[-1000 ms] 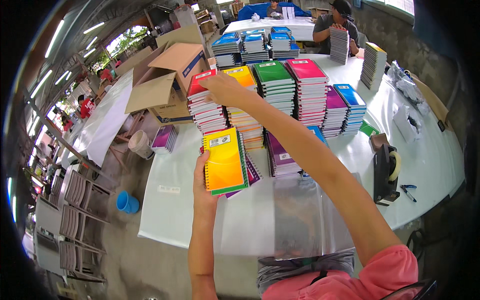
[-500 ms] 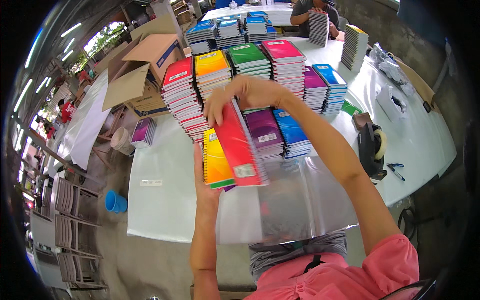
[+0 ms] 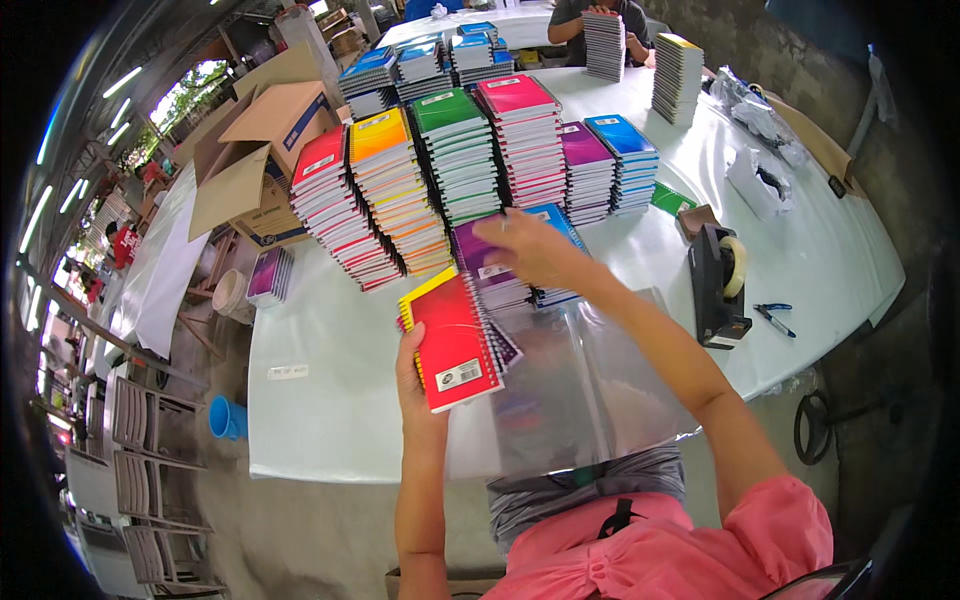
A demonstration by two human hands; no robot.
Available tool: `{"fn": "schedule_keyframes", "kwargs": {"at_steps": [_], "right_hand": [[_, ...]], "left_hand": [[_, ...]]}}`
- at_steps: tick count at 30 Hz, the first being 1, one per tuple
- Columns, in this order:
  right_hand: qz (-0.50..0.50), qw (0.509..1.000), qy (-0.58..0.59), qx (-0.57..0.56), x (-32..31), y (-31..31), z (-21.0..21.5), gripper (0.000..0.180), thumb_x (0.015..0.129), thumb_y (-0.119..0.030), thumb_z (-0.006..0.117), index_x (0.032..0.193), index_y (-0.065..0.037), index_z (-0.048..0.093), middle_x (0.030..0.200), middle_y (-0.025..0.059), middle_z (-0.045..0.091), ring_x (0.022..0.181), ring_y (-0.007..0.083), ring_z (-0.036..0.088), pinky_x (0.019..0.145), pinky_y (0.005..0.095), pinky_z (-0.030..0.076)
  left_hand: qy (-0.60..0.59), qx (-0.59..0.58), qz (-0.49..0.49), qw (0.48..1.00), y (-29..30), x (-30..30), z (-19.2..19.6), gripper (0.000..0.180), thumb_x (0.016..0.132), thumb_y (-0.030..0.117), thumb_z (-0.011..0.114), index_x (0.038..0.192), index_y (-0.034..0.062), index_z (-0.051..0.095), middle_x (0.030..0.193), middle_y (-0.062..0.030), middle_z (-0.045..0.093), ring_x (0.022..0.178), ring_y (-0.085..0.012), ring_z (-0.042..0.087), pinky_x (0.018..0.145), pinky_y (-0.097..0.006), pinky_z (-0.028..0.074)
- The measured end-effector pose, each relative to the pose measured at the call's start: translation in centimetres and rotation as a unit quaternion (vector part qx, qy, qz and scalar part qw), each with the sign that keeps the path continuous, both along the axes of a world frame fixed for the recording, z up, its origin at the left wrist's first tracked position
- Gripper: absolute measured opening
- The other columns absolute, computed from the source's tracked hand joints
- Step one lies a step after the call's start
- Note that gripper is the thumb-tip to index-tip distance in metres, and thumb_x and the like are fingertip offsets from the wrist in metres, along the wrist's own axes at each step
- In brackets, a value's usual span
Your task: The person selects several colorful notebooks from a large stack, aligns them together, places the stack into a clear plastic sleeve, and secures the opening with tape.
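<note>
From the head camera, looking down: the left hand (image 3: 418, 372) comes up from below and grips a small bundle of spiral notebooks, fingers wrapped behind it, with a red notebook (image 3: 455, 340) facing up on top and a yellow cover edge peeking out just behind its upper left side. The bundle hovers over the near part of the white table (image 3: 330, 400), tilted slightly. The right hand (image 3: 530, 250) reaches forward across the table, palm down with loosely curled fingers, resting on the low purple notebook stack (image 3: 490, 268); whether it has pinched a cover or just touches it cannot be told. Just beside that sits a low blue stack (image 3: 555, 222), partly under the hand. Behind them stand the tall stacks: red (image 3: 335, 205), orange (image 3: 395, 185), green (image 3: 455, 150), pink (image 3: 525, 135). A clear plastic sheet (image 3: 580, 390) lies on the table near the person's body. To the right sits a black tape dispenser (image 3: 720, 280), well apart from both hands. An open cardboard box (image 3: 260, 165) stands at the far left.
</note>
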State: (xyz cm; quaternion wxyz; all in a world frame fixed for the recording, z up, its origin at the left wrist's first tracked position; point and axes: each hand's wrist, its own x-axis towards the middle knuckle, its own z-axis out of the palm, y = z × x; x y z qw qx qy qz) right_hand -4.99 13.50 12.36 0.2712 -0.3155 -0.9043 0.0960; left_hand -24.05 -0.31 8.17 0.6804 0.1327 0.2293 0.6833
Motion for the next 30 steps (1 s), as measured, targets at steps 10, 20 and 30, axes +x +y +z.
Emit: {"fn": "schedule_keyframes", "kwargs": {"at_steps": [10, 20, 30], "right_hand": [[-0.079, 0.988, 0.118, 0.059, 0.2, -2.5, -3.7, 0.038, 0.073, 0.007, 0.056, 0.109, -0.004, 0.063, 0.116, 0.015, 0.063, 0.109, 0.0257, 0.06, 0.101, 0.0396, 0.042], [0.39, 0.876, 0.205, -0.195, -1.8, -1.6, 1.8, 0.026, 0.077, 0.011, 0.056, 0.097, -0.002, 0.066, 0.104, 0.0092, 0.067, 0.102, 0.0259, 0.061, 0.088, 0.0332, 0.047], [-0.356, 0.927, -0.077, -0.093, 7.2, 3.9, -4.8, 0.064, 0.06, -0.052, 0.08, 0.09, 0.002, 0.065, 0.099, 0.0248, 0.063, 0.098, 0.032, 0.062, 0.077, 0.044, 0.05]], "left_hand": [[0.069, -0.055, 0.074, 0.993, -0.8, -2.1, -3.1, 0.042, 0.084, 0.019, 0.065, 0.12, 0.0012, 0.052, 0.114, -0.013, 0.062, 0.101, -0.0233, 0.062, 0.089, -0.038, 0.052], [0.057, 0.036, -0.015, 0.998, -1.3, 2.0, -1.3, 0.045, 0.098, 0.041, 0.043, 0.125, 0.0055, 0.051, 0.116, -0.0069, 0.06, 0.105, -0.0149, 0.058, 0.092, -0.029, 0.047], [0.001, 0.029, -0.011, 1.0, -1.4, 3.7, -1.7, 0.039, 0.089, 0.026, 0.061, 0.119, 0.0018, 0.055, 0.112, -0.0104, 0.064, 0.1, -0.0202, 0.063, 0.088, -0.034, 0.052]]}}
